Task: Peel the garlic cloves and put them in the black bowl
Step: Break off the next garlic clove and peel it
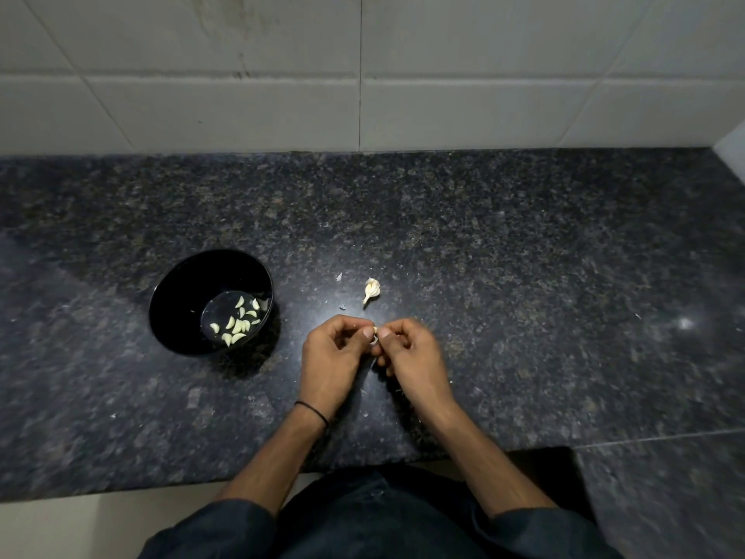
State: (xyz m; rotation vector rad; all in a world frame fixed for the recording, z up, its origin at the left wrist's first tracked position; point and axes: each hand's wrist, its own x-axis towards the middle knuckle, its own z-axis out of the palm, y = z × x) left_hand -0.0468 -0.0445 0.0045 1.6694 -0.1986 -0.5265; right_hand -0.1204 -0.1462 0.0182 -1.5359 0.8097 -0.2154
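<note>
Together, the left hand (331,354) and right hand (411,354) pinch a small garlic clove (375,331) between curled fingertips above a dark granite counter (524,256). Peeled cloves (238,322) lie in the black bowl (181,292) to the left. Part of a garlic bulb (371,289) rests just beyond the hands, with skin scraps (339,277) nearby.
</note>
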